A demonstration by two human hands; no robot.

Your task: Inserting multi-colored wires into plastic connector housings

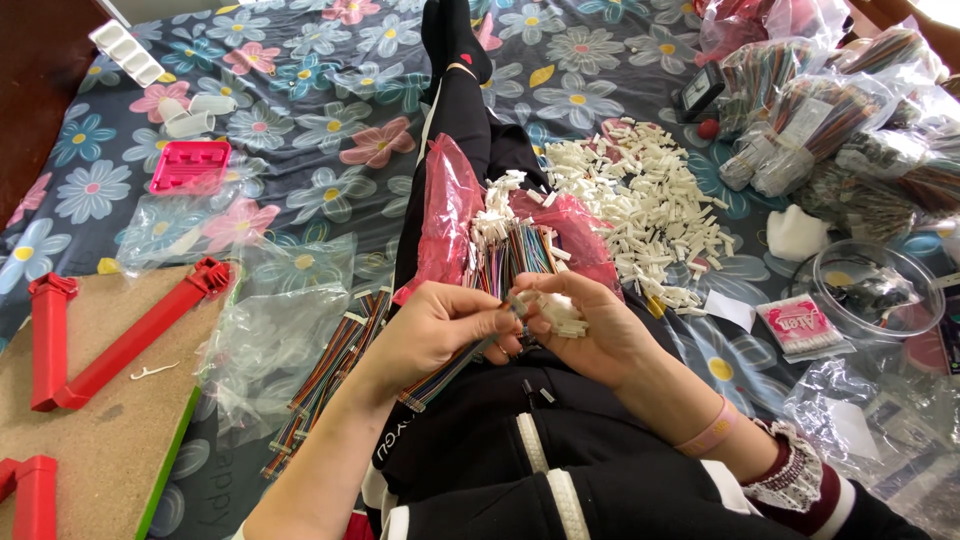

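Left hand (440,325): pinching flat multicoloured ribbon cable (450,370), trailing down-left over lap.
Right hand (585,325): cupped around small white plastic connectors (562,312), fingertips meeting cable's end.
Nearby: loose white connector pile (640,205), on bedspread beyond.

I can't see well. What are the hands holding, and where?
Left hand pinches a rainbow ribbon cable near its top end; right hand cups small white connectors.

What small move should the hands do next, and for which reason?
Probably press one white connector from the right hand onto the end of the ribbon cable that the left hand pinches: the cable tip and the connectors already meet between the fingertips.
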